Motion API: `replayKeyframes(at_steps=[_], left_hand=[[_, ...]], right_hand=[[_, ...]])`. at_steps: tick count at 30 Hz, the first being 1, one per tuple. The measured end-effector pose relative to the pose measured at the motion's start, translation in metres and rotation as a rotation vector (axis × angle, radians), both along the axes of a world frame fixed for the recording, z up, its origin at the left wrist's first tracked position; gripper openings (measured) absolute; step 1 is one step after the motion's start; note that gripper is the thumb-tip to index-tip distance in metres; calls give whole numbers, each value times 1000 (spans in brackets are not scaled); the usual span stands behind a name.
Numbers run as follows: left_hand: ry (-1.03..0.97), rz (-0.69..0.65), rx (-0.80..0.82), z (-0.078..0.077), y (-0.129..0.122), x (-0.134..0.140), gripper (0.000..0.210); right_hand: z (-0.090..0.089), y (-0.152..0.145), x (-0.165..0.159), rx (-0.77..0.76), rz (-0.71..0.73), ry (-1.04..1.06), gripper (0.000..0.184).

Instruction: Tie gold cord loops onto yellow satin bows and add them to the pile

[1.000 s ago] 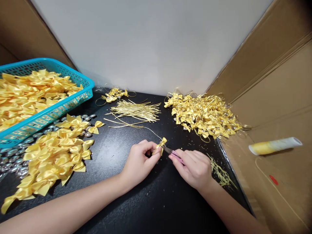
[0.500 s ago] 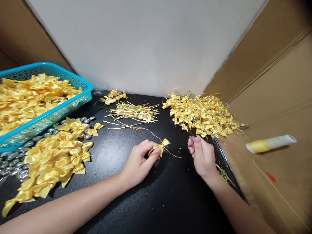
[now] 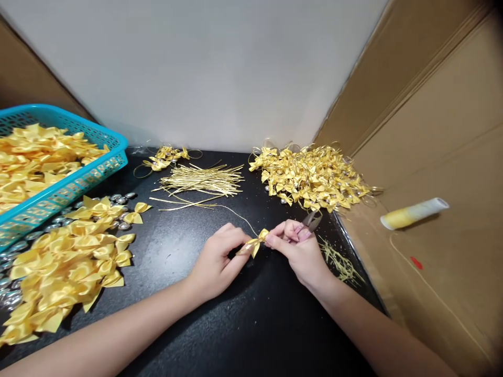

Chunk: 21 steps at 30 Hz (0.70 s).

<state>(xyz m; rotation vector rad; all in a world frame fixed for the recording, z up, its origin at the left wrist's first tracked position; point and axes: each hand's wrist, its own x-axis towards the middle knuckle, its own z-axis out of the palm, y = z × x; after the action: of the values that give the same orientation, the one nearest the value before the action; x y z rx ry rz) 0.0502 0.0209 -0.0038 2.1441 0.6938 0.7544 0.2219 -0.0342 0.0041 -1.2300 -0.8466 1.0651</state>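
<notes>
My left hand [image 3: 220,260] pinches a yellow satin bow [image 3: 255,244] between thumb and fingers, just above the black table. Against the bow's right end are the thumb and fingertips of my right hand [image 3: 293,248]; whether they grip the ribbon or a thin strand at it I cannot tell. Tucked in that same hand is a pair of small scissors [image 3: 312,221], dark blades pointing up and away. A thin thread [image 3: 239,215] runs from the bow back toward a bundle of gold ties [image 3: 202,180].
Loose yellow bows [image 3: 70,262] lie at left over silvery beads [image 3: 11,298], beside a turquoise basket [image 3: 121,149] of bows. Finished-looking bows with loops [image 3: 310,175] are heaped at back right, a smaller group [image 3: 167,157] at back left. Clippings [image 3: 341,264] lie near the right edge.
My right hand has moved left to the bow and turned, so the scissor blades now point up and away. My left hand keeps holding the bow. The view has shifted slightly.
</notes>
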Motion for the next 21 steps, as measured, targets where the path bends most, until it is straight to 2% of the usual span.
replayKeyframes(at_steps=[4,7,9,12,13,15,16,19,21], left_hand=[[1,30,-129,1,2,3,32],[8,35,-181,-1,3,3,35],[2,69,-210,-3,2,2,26],[-40,149,-251,-7,0,0,20],[-51,160,-257,-8,0,0,21],[-62,167,-258,-10,0,0,22],[-66,175,-255,-11,0,0,22],[-61,199,-255,-13,0,0,22],[-52,207,-255,-14,1,0,22]], right_hand=[[-3,3,-2,-19,4,139,54],[-3,7,4,-9,26,66,52],[0,8,15,67,-109,-155,50],[5,8,35,323,-469,-612,46],[7,7,40,422,-478,-727,45],[8,6,46,560,-235,-896,43],[8,6,47,585,-163,-936,43],[6,8,49,580,-274,-954,44],[6,11,50,583,-164,-983,44]])
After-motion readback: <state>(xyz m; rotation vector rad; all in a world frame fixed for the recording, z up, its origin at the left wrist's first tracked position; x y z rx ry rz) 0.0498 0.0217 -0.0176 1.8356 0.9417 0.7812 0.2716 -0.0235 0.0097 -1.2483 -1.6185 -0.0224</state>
